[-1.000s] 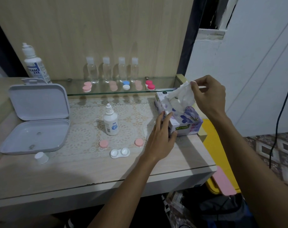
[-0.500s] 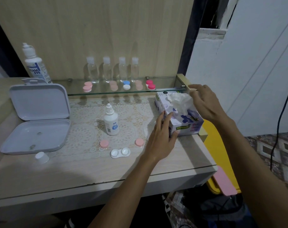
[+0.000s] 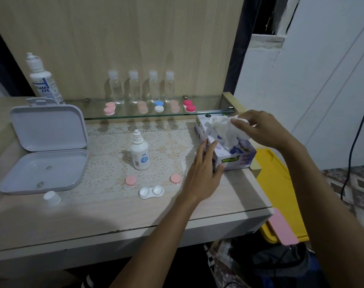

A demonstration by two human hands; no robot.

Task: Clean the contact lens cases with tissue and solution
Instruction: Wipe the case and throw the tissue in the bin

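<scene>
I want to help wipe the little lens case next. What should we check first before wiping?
1. Tissue held: ok, the right hand pinches it.
2. Tissue free of the tissue box: cannot tell, it sits on the box top.
3. Box steadied: ok, the left hand presses its side.
4. Lens case open: ok, both pink caps lie beside it.
5. Solution bottle ready: cannot tell if it is uncapped.
</scene>
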